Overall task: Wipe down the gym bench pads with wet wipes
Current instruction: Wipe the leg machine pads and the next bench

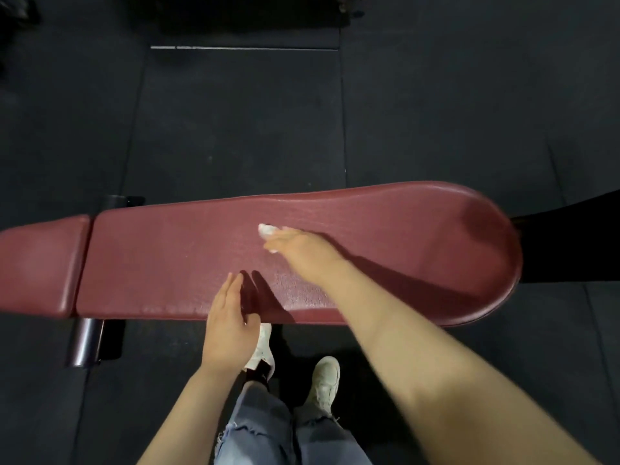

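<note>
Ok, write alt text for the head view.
Seen from above, the right hand presses a white wet wipe on a long maroon bench pad. The left hand rests open at the pad's near edge, above white shoes and a dark floor.

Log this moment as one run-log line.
right hand: presses wet wipe on long bench pad | left hand: open at near edge
</note>
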Available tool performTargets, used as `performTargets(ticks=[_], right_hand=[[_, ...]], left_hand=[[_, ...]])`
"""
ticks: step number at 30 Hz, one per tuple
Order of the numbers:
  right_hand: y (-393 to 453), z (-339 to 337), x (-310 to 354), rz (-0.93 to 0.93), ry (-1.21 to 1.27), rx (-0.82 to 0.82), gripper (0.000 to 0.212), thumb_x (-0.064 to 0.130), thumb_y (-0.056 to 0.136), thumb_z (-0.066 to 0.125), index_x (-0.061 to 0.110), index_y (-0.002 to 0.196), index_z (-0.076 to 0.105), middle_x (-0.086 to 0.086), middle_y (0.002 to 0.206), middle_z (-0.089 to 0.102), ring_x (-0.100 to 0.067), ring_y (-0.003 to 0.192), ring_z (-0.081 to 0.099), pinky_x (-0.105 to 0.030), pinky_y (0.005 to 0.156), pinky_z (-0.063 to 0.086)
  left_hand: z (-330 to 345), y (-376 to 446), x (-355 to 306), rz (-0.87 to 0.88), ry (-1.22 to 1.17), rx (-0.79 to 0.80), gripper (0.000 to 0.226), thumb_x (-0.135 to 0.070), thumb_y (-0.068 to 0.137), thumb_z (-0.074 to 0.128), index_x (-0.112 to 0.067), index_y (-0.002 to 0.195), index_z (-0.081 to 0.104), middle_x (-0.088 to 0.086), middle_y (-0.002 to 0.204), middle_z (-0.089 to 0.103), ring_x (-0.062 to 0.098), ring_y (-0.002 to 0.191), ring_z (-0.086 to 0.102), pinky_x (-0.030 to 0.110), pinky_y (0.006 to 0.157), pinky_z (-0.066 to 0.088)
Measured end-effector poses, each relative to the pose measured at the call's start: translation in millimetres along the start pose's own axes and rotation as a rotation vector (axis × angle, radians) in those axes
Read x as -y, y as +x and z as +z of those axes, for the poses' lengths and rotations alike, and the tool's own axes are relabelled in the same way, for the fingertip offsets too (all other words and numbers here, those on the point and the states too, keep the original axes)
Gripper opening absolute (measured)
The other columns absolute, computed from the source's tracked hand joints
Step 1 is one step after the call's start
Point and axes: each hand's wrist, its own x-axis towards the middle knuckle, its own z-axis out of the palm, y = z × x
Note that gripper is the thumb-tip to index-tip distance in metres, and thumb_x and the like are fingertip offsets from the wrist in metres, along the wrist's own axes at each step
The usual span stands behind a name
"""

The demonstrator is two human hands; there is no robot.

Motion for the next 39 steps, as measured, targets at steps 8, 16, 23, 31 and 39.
performTargets(ticks=[8,16,23,31,39], right_hand=[[-217,-102,-120,0.681,-0.236,-0.645,0.040,0.009,0.098,0.042,0.019,0.131,0.062,0.007,0.142,0.055,-0.006,0.126,0.052,-0.012,0.107,0.031],[-32,2,-4,0.461,-0.006,-0.392,0.030,0.026,0.100,0.046,0.025,0.126,0.062,-0.002,0.132,0.060,-0.020,0.117,0.058,-0.037,0.101,0.044],[-35,6,-20,-0.046,-0.053,-0.042,0.065,0.058,0.079,0.024,0.044,0.137,0.051,0.022,0.150,0.039,-0.001,0.141,0.030,-0.025,0.120,0.020],[-243,-82,-124,0.645,-0.310,-0.719,0.039,0.034,0.098,0.045,0.012,0.121,0.070,0.001,0.133,0.062,-0.007,0.123,0.053,-0.019,0.115,0.028],[-38,33,26,0.377,0.125,-0.271,0.034,0.025,0.101,0.041,0.025,0.130,0.057,0.006,0.120,0.062,-0.017,0.115,0.057,-0.016,0.090,0.040]], left_hand=[[10,-15,1,0.018,0.035,0.079,0.072,-0.001,0.090,0.051,-0.019,0.156,0.026,-0.004,0.165,0.013,0.015,0.153,0.006,0.039,0.124,0.015],[-4,-19,9,-0.066,-0.076,0.026,0.073,0.000,0.092,0.050,-0.022,0.156,0.025,-0.009,0.163,0.017,0.011,0.151,0.014,0.035,0.121,0.022],[-20,-17,29,-0.058,-0.009,0.074,0.073,-0.001,0.092,0.050,-0.022,0.157,0.022,-0.007,0.164,0.018,0.012,0.151,0.016,0.033,0.121,0.020],[-4,-29,1,0.064,-0.012,0.152,0.073,-0.003,0.094,0.050,-0.023,0.157,0.020,-0.011,0.163,0.018,0.008,0.151,0.014,0.030,0.122,0.017],[-9,-38,19,0.057,0.044,0.130,0.072,-0.005,0.096,0.048,-0.024,0.157,0.017,-0.012,0.163,0.016,0.008,0.151,0.008,0.027,0.121,0.013]])
